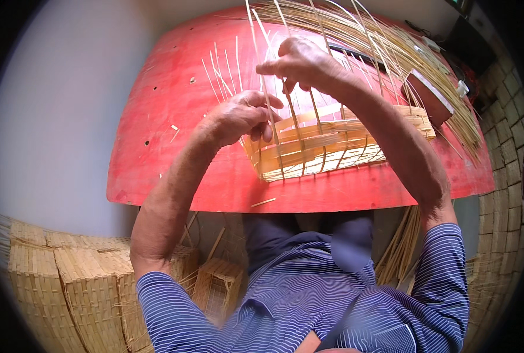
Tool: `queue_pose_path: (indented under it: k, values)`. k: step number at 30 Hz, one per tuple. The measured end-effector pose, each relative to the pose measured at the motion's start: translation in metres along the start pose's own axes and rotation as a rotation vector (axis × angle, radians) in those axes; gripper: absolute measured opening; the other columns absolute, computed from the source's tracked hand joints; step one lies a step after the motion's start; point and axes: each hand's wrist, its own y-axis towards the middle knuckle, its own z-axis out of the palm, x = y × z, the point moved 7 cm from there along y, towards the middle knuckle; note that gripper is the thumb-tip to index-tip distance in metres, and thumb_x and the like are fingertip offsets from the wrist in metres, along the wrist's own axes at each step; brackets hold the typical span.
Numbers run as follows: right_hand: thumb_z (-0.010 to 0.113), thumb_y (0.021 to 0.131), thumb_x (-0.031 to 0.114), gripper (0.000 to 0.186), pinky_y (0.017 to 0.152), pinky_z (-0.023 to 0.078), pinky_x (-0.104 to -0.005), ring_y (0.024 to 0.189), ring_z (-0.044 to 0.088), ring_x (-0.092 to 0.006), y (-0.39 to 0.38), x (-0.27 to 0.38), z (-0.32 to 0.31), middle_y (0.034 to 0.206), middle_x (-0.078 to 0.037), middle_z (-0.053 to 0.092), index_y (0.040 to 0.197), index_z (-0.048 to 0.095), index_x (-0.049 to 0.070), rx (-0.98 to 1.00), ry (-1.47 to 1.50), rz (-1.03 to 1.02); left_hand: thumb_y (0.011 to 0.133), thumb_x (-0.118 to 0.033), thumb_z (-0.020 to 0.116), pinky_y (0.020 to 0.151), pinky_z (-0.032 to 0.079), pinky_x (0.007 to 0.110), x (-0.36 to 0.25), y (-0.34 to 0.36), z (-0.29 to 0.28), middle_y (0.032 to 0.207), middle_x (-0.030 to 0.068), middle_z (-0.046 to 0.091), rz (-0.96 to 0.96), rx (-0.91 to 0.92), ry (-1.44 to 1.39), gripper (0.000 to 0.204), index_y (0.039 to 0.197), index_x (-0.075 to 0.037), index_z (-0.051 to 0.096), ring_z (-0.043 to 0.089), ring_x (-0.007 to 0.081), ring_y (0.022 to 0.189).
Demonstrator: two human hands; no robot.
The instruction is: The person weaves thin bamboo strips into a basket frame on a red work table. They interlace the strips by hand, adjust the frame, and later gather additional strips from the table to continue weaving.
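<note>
A half-woven bamboo basket (pixel 332 141) stands on the red table, with thin upright stakes rising from its sides. At its left corner, my left hand (pixel 241 117) is closed, fingers curled at the upper woven strip beside a corner stake. Above the near side, my right hand (pixel 306 63) is bent downward, its fingers closed around a tall bamboo stake (pixel 254 35). The fingertips of both hands are partly hidden behind stakes and knuckles. My right forearm covers part of the basket's near right side.
On the red table (pixel 156 135), a long bundle of thin bamboo strips (pixel 415 59) lies at the back right. A reddish-brown block (pixel 428 97) leans by the basket's right end. Finished woven bamboo baskets (pixel 91 288) are stacked at lower left, and more woven pieces (pixel 506 117) line the right.
</note>
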Motion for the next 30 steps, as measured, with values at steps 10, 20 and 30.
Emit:
queue_pose_path:
  k: [10,20,30]
  values:
    - [0.075,0.086,0.021,0.023,0.048,0.045,-0.0217,0.063,0.068,-0.0077,-0.009,-0.005,0.017,0.076,-0.004,0.071,0.100,0.070,0.003,0.245,0.571,-0.007,0.095,-0.018,0.066,0.056,0.048,0.025,-0.005,0.010,0.016,0.083,0.0068,0.068,-0.040,0.105,-0.057,0.035,0.122,0.003,0.063,0.061,0.0120,0.059]
    - [0.070,0.088,0.010,0.017,0.069,0.063,-0.0291,0.074,0.071,-0.0151,-0.064,0.009,-0.009,0.083,-0.011,0.073,0.098,0.075,-0.003,0.003,0.575,-0.245,0.096,-0.030,0.069,0.056,0.049,0.026,-0.006,0.016,0.024,0.067,0.0010,0.057,-0.117,0.103,0.071,0.032,0.109,-0.001,0.068,0.055,0.0096,0.056]
    - [0.067,0.092,-0.001,0.012,0.074,0.063,-0.0295,0.079,0.074,-0.0189,-0.090,-0.022,-0.016,0.088,-0.012,0.075,0.101,0.074,-0.005,-0.098,0.730,-0.468,0.093,-0.026,0.073,0.057,0.055,0.024,-0.005,0.021,0.032,0.070,0.0039,0.063,-0.088,0.146,-0.159,0.028,0.098,0.000,0.063,0.064,0.0098,0.059]
